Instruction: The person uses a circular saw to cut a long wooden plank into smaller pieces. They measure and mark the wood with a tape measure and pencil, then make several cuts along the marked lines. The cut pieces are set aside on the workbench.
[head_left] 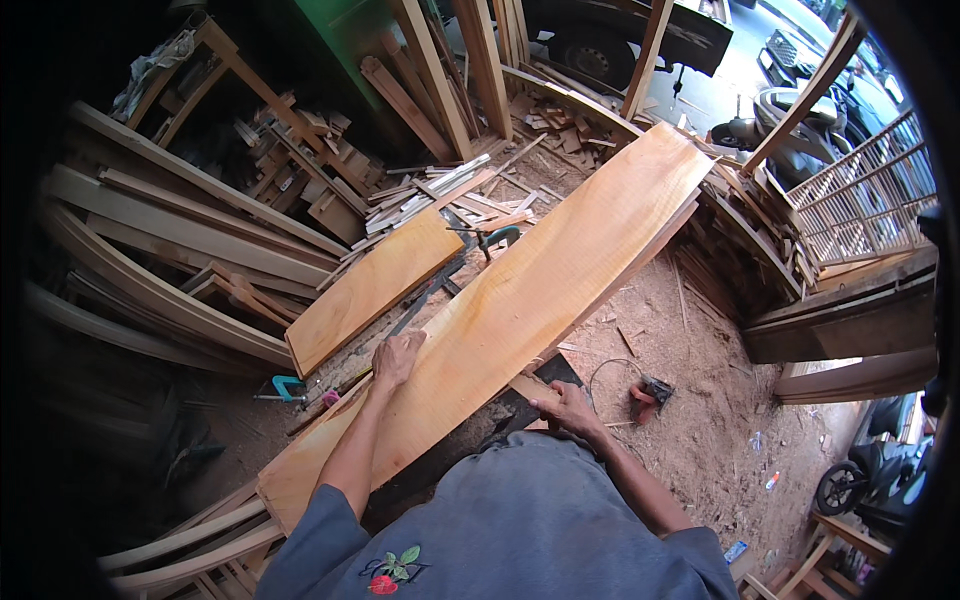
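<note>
A long, wide, pale orange-brown wooden plank (520,280) lies slantwise in front of me, from lower left to upper right. My left hand (398,360) is closed on its far edge, with the fingers bent. Beside the near edge, my right hand (568,408) grips a small flat piece of wood (527,387), whose tip meets or nearly meets the plank's underside. Part of a dark work surface (560,372) shows beneath the plank. Beyond it lies a shorter wide board (380,285), with a green-handled clamp (497,240) near its right end.
A red and black power tool (651,397) with a cord sits on the sawdust-covered floor (700,450) at right. A teal clamp (286,389) is at left. Long curved timbers (190,250) are stacked on the left; offcuts (470,195) lie behind. A slatted frame (865,190) stands at right.
</note>
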